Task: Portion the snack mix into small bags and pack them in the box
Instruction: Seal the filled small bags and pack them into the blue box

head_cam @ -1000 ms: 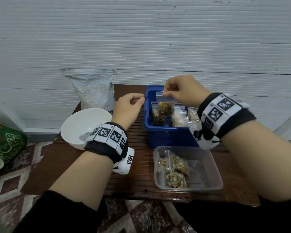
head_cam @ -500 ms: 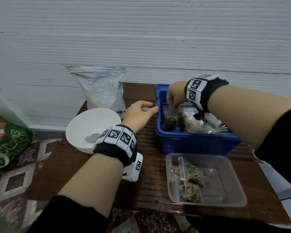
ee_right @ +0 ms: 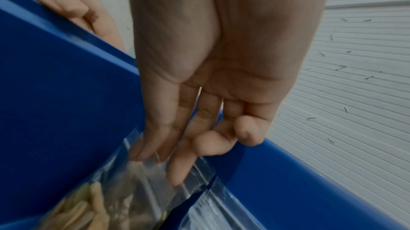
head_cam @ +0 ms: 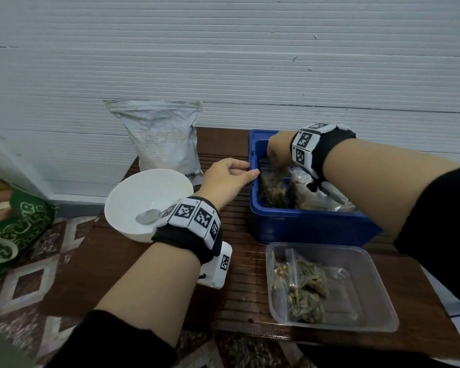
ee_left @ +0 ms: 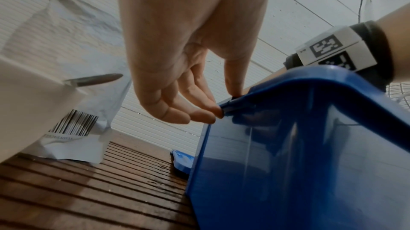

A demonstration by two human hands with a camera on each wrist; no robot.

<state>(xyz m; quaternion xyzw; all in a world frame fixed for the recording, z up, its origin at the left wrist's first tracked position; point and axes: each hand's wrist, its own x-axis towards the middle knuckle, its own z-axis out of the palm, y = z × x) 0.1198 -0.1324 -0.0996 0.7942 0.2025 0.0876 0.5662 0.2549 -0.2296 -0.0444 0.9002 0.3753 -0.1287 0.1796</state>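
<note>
Nearest, at the table's [head_cam: 149, 261] front edge: a clear tray [head_cam: 377, 312] with filled bags [head_cam: 307, 290] lying flat, waiting to be packed. Further in, to the left: a white bowl [head_cam: 128, 192] with a spoon [head_cam: 148, 216] inside.

Beyond the bowl: left hand [head_cam: 229, 176] at the near-left rim of the blue box [head_cam: 303, 227], thumb above and fingertips [ee_left: 218, 112] at the lip, lightly pinching it, apparently to steady it.

Inside the box, against its left wall: the small bag [ee_right: 142, 181], pinched at its zip edge between thumb and fingers of the right hand [head_cam: 276, 152]. Standing on end, zip edge up and mix at the bottom, long axis close to vertical, slightly tilted. Other filled bags [head_cam: 322, 200] to its right.

Farthest, leaning at the wall: the large silver pouch [head_cam: 160, 134].

Packing step in hand, judging by this. Next likely needed: letting go without tipping the bag, then reaching for a tray bag.
</note>
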